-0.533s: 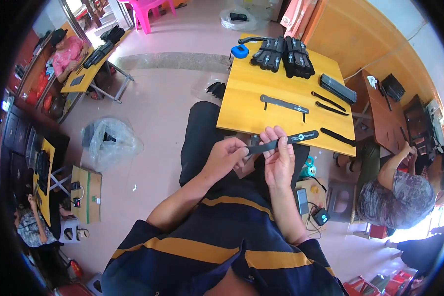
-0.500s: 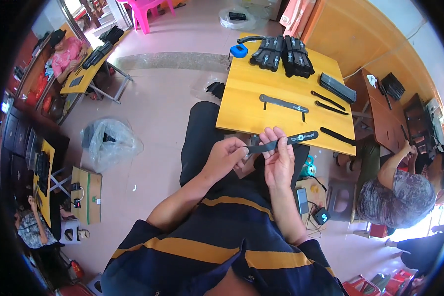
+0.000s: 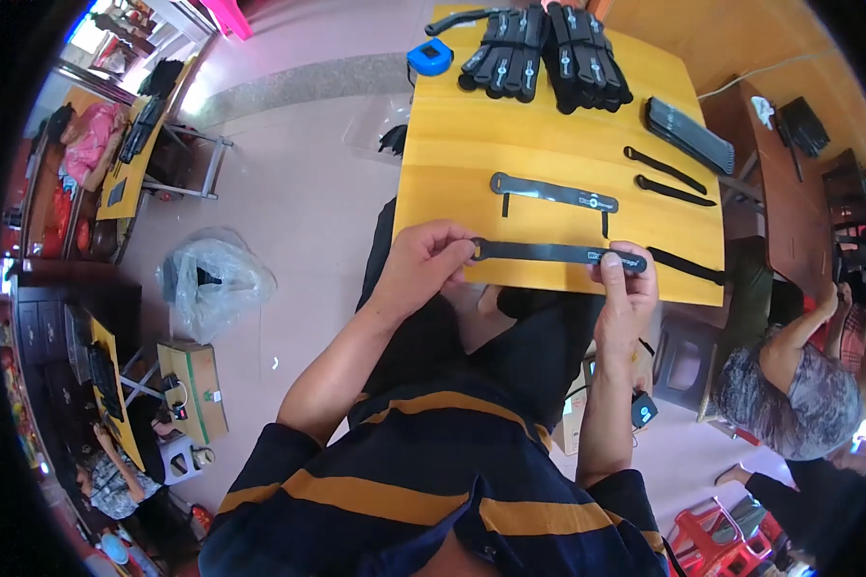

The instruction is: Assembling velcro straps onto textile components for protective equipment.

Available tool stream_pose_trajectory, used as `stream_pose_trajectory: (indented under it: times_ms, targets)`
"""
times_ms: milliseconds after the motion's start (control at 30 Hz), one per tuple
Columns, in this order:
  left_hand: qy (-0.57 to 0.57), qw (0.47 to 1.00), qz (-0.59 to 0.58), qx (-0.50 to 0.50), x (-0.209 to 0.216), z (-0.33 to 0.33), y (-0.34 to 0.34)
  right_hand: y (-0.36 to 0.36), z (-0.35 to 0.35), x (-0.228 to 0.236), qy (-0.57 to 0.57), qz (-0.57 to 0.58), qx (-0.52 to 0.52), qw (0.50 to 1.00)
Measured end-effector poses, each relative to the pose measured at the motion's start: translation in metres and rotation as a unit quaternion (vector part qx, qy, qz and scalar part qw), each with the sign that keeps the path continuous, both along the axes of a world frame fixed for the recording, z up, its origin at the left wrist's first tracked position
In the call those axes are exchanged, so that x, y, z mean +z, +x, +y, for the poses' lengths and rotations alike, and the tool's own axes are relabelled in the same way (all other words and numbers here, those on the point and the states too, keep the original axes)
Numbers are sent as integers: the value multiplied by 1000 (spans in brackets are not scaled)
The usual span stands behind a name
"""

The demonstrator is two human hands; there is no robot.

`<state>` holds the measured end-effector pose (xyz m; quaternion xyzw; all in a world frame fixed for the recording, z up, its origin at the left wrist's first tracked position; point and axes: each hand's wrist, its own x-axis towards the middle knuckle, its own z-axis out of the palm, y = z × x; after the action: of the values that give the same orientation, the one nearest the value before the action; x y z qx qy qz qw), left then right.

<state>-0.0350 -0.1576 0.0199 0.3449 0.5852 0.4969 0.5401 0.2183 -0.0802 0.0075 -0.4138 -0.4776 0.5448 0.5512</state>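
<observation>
The left hand [image 3: 425, 267] and right hand [image 3: 627, 296] pinch a black strap [image 3: 539, 252] by its ends; at left, a clear plastic bag [image 3: 233, 300] holds something dark.

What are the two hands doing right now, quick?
Left hand: closed, pinching the looped end of a black strap.
Right hand: closed, holding the same strap's rounded end, thumb on top.
</observation>
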Motion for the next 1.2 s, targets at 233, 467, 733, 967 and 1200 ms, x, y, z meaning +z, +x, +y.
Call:
stream_pose_trajectory:
  times_ms: [233, 467, 733, 967, 1200]
  targets:
    - [-4, 991, 109, 76, -31, 58, 3, 0, 48, -29, -53, -111, 3, 992]
    - [-24, 971, 212, 109, -44, 74, 8, -2, 76, -36, -57, -156, -11, 986]
    - [74, 929, 355, 81, -41, 89, 10, -3, 85, -42, -39, -184, -25, 982]
    - [89, 916, 384, 80, -48, 92, 9, -4, 87, -48, -29, -186, -27, 982]
    - [96, 907, 402, 80, -50, 96, 9, -5, 88, -51, -5, -231, -30, 972]
